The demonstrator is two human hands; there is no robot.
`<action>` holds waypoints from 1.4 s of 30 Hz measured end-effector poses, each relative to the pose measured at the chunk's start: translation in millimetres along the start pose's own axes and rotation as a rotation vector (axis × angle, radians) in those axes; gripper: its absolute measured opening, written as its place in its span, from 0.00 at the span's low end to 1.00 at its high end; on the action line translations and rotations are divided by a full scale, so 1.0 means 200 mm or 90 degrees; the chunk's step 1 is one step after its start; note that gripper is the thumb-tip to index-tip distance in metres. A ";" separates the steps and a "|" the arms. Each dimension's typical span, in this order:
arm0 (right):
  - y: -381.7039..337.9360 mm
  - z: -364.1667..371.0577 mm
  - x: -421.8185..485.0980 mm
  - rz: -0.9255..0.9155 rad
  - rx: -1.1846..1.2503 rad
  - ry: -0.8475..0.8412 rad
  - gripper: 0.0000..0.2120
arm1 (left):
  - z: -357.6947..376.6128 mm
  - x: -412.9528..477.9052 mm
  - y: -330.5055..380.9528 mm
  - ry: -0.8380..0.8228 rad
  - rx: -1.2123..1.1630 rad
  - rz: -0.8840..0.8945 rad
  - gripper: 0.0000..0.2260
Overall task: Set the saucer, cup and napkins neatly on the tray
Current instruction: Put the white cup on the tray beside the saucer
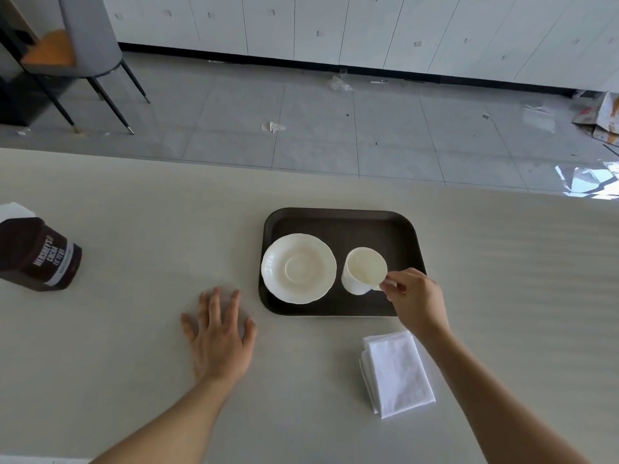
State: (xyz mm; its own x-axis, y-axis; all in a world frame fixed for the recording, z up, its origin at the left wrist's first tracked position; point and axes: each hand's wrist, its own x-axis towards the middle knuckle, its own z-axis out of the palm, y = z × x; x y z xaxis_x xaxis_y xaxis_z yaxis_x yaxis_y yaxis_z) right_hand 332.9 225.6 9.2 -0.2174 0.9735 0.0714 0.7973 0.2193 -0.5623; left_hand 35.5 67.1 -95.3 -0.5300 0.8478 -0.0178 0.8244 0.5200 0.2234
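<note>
Pinching the handle of the white cup point(363, 270), the right hand point(417, 299) has its thumb and forefinger closed on it as a tight grip, the other fingers curled under. That cup stands upright on the right half of the dark brown tray point(368, 226), near the tray's near edge, its open mouth showing a pale empty inside. Just beside it on the left half of the tray lies the white saucer point(298, 267), scalloped at the rim, its left edge reaching over the tray's left rim; cup and saucer are close but whether they touch cannot be told. Off the tray, near its near right corner, a stack of folded white napkins point(398, 375) lies on the pale counter point(134, 346), partly under the right forearm. Spread flat with fingers apart, the left hand point(219, 336) rests palm down on the counter left of the tray, holding nothing. Toward the counter's left edge stands a dark cocoa tin point(40, 259).
</note>
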 end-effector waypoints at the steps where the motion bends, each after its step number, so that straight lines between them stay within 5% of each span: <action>1: 0.00 0.02 0.01 0.012 0.001 0.003 0.03 | 0.00 0.00 0.00 0.001 0.002 0.001 0.28; 17: 0.02 0.13 0.02 0.077 0.027 0.017 0.05 | -0.01 0.00 0.01 0.007 -0.009 0.001 0.27; 22: 0.03 0.11 0.00 0.101 0.056 -0.001 0.19 | -0.02 0.00 0.02 0.003 0.000 0.000 0.28; 33: 0.16 -0.01 -0.27 0.148 0.055 0.030 0.14 | -0.03 -0.01 0.02 -0.001 0.000 -0.007 0.28; 37: 0.22 -0.03 -0.38 0.174 -0.012 -0.016 0.16 | -0.03 -0.01 0.02 0.003 -0.012 -0.010 0.28; 42: 0.26 -0.05 -0.49 0.212 -0.250 -0.147 0.31 | -0.02 -0.01 0.02 0.012 -0.022 -0.012 0.27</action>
State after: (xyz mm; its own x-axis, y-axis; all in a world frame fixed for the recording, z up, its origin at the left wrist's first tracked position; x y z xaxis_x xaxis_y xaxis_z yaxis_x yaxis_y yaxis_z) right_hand 402.2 143.3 -18.6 -0.0008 0.9646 -0.2636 0.9840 -0.0461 -0.1719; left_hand 38.9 66.9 -89.8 -0.5488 0.8360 -0.0035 0.8075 0.5312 0.2564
